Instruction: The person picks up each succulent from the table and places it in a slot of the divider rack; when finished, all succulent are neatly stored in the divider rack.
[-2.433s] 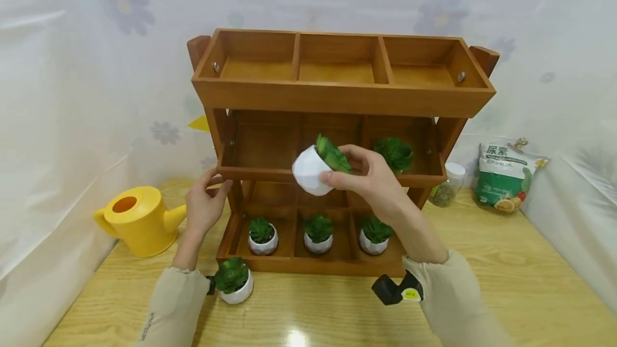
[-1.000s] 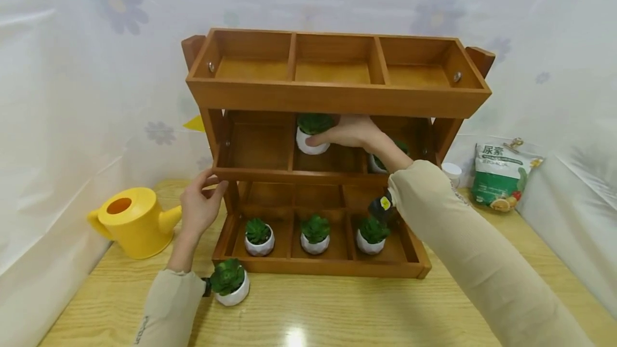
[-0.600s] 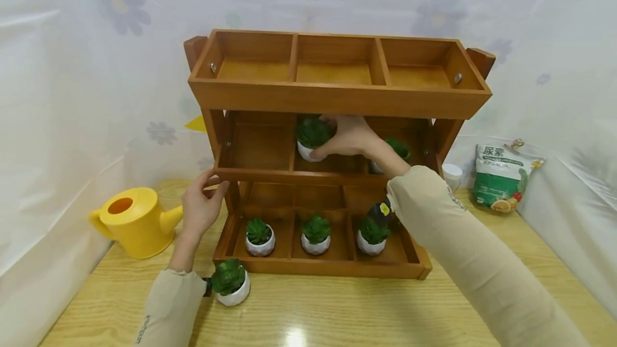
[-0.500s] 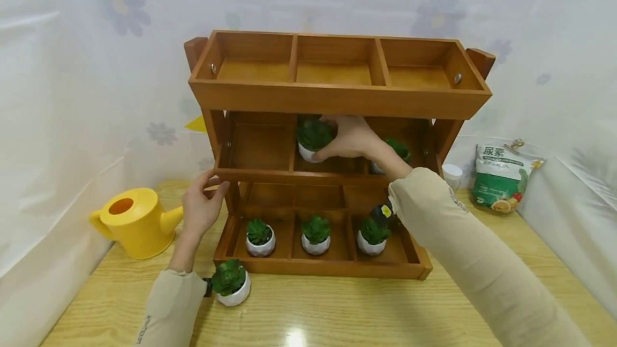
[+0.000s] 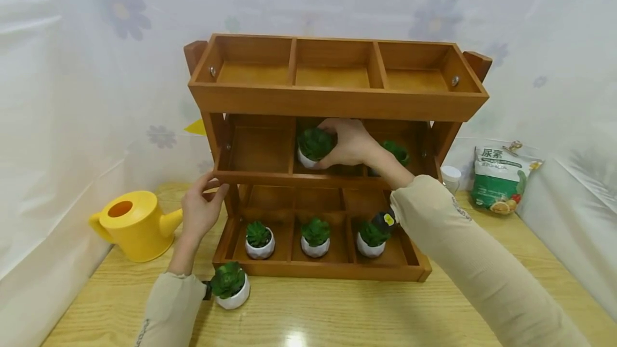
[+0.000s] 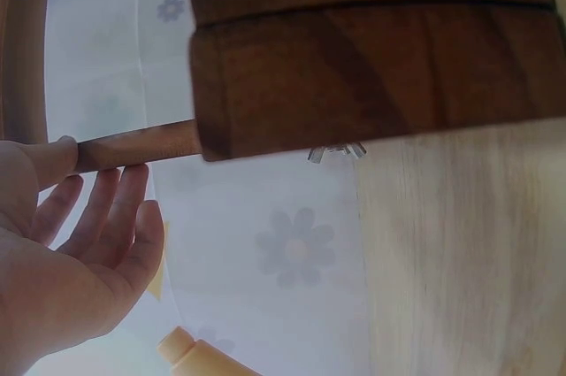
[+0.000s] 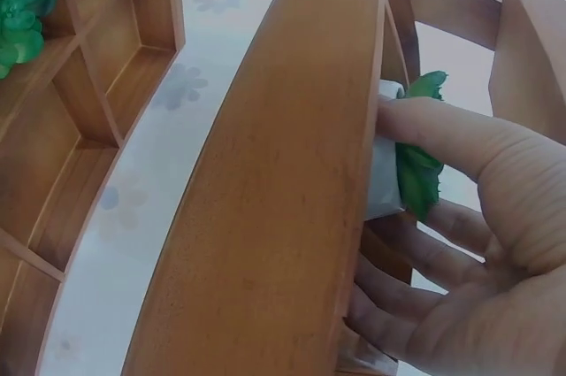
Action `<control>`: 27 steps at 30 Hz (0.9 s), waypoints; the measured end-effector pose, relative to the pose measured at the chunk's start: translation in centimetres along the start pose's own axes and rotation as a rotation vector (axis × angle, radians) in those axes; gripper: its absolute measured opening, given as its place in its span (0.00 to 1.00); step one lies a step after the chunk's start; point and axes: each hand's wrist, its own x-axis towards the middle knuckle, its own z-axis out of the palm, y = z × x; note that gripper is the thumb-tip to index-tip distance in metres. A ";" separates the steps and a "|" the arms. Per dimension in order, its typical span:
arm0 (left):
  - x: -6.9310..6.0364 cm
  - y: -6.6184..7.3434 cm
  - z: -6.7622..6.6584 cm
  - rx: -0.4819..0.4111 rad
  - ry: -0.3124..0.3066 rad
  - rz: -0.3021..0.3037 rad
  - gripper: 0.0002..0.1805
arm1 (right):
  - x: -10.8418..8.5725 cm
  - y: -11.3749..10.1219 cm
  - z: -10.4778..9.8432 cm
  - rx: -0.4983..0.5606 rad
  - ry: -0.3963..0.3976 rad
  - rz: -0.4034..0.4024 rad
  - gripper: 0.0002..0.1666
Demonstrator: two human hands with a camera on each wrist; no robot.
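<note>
A three-tier wooden plant stand (image 5: 337,102) faces me. In the middle compartment of its middle tier sits a potted succulent (image 5: 314,146) in a white faceted pot; my right hand (image 5: 351,143) holds it from the right. The right wrist view shows my thumb (image 7: 433,124) against that white pot (image 7: 384,164), partly hidden by the tier's front board. My left hand (image 5: 202,208) grips the stand at the left end of the middle tier. In the left wrist view, thumb and fingers pinch a wooden bar (image 6: 137,146). Another succulent (image 5: 395,151) stands in the right compartment, partly behind my right wrist.
The bottom tier bears potted succulents at left (image 5: 260,240), middle (image 5: 315,237) and right (image 5: 371,239). One more potted succulent (image 5: 231,285) stands on the table by my left sleeve. A yellow watering can (image 5: 140,224) is at left; a lidded jar (image 5: 450,176) and green-white bag (image 5: 503,178) are at right.
My right hand has carried the potted succulent from in front of the stand into the middle tier's middle compartment, then lowered it slightly. My left hand has stayed on the stand.
</note>
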 end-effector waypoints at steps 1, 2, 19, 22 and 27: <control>0.0 0.0 0.0 -0.002 -0.001 0.002 0.19 | -0.1 0.0 -0.1 0.006 0.005 -0.001 0.48; 0.0 0.0 0.0 -0.004 -0.001 0.002 0.19 | -0.2 -0.1 -0.2 0.013 0.011 -0.004 0.47; -0.3 0.1 0.0 0.010 0.012 -0.019 0.19 | -4.3 0.4 -0.4 0.359 0.081 -0.067 0.29; -0.2 0.1 0.0 0.004 0.013 -0.007 0.19 | -5.7 0.1 0.1 0.396 0.105 -0.112 0.28; -0.1 0.2 0.0 0.000 0.013 -0.006 0.18 | -7.8 -0.6 1.7 0.500 0.100 -0.157 0.26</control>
